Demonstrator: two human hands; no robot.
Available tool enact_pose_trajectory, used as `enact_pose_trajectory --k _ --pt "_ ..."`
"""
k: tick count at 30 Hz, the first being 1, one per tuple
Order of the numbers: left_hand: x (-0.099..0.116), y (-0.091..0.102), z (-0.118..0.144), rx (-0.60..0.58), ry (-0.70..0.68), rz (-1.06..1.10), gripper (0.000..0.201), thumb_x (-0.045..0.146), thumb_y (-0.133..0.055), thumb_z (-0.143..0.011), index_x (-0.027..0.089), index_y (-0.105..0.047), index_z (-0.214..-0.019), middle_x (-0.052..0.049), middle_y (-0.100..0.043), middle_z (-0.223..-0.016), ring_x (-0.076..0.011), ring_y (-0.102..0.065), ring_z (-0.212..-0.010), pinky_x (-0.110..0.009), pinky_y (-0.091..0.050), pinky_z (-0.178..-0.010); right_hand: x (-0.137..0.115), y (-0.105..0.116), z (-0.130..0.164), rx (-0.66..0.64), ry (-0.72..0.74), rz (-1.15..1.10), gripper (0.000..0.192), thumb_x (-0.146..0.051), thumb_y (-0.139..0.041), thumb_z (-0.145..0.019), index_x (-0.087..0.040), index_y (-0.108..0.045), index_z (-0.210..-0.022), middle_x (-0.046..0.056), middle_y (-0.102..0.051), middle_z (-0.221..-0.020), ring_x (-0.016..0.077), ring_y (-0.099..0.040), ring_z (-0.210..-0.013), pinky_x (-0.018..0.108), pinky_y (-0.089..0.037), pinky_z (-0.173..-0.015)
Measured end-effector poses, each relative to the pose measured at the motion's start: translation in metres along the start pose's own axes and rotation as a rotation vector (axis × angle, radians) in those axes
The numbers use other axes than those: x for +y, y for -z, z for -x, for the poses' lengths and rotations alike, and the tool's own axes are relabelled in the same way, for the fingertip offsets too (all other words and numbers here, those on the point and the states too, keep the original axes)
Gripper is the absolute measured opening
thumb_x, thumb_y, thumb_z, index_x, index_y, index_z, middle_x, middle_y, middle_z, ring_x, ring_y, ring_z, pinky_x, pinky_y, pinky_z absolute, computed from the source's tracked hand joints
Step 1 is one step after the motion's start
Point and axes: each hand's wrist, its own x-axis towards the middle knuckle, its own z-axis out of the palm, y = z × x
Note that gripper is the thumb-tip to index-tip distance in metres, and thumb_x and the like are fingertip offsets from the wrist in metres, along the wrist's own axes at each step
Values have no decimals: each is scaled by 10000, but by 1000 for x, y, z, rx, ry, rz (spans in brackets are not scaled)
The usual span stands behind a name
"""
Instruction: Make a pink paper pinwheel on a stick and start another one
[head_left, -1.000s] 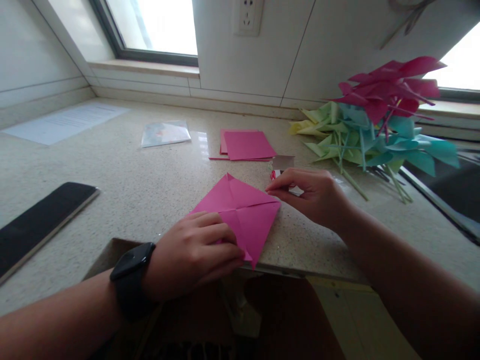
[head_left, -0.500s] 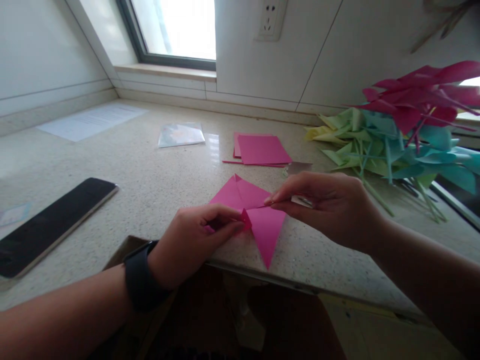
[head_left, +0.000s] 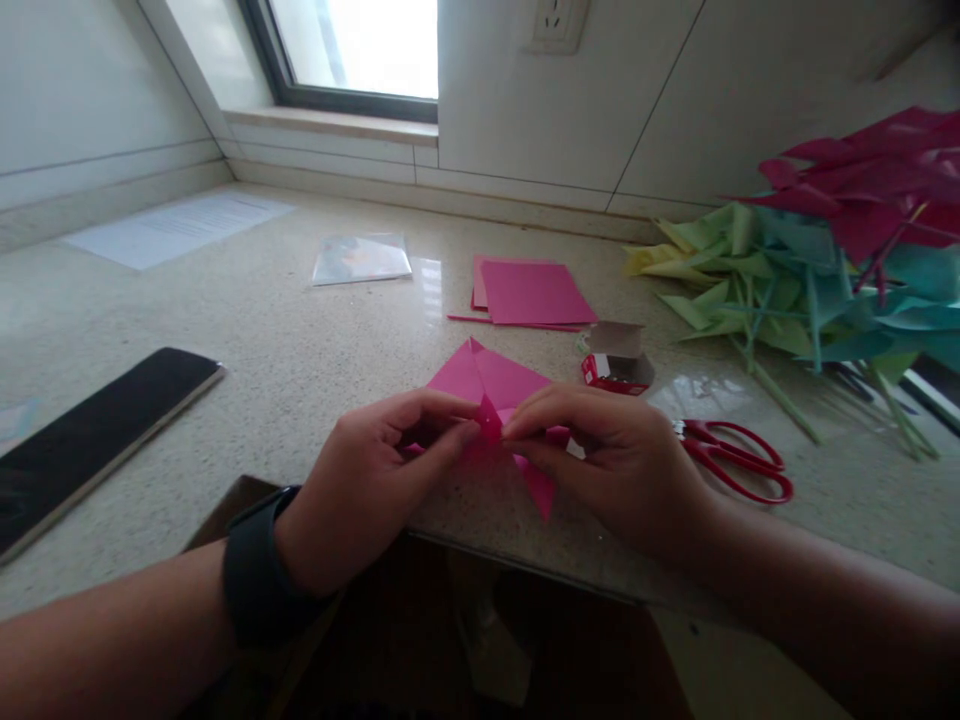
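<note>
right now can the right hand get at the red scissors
Likely yes: the red scissors lie on the counter beside the right hand, their handles uncovered, though the hand hides part of them. It pinches at the pink paper, so would probably have to leave that first.

A person's left hand (head_left: 379,475) pinches the raised flap (head_left: 489,418) of a bright-pink folded paper sheet (head_left: 514,372) as the right hand (head_left: 626,455) sets its closed fingertips (head_left: 517,424) by the flap's edge on a speckled pale counter (head_left: 337,340), near red-handled scissors (head_left: 709,445) and a small open red cardboard box (head_left: 619,374).
</note>
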Motion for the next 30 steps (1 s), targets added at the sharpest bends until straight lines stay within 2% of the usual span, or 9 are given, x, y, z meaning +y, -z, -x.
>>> enact_pose_trajectory --k 7,16,23,30 --pt "-2 -2 1 -17 -16 46 109 283 -715 -889 235 -754 -978 7 -783 -868 -127 -710 -740 -202 -542 -627 1 -1 -5 18 78 -11 143 -87 -704 -850 -229 -725 -843 19 -716 -887 140 -676 -820 269 -552 -737" --pt "-1 -2 2 -38 -79 52 100 217 -702 -891 252 -750 -971 34 -776 -856 -88 -697 -728 -159 -531 -645 1 -2 -3 -9 33 -56 146 -86 -715 -849 -232 -713 -844 11 -750 -859 142 -694 -806 271 -553 -729" --pt "-1 -1 2 -51 -66 47 97 229 -705 -883 239 -751 -967 18 -780 -858 -97 -692 -715 -168 -533 -627 -1 -3 -3 14 -14 -40 116 -144 -724 -851 -253 -703 -819 6 -752 -821 169 -699 -769 310 -555 -685" --pt "4 -2 1 -29 -87 18 83 220 -728 -850 243 -761 -923 46 -720 -724 -63 -597 -578 -135 -460 -510 -1 -5 -1 60 -63 -8 112 -163 -758 -822 -246 -684 -820 -11 -744 -783 159 -685 -717 285 -542 -617"
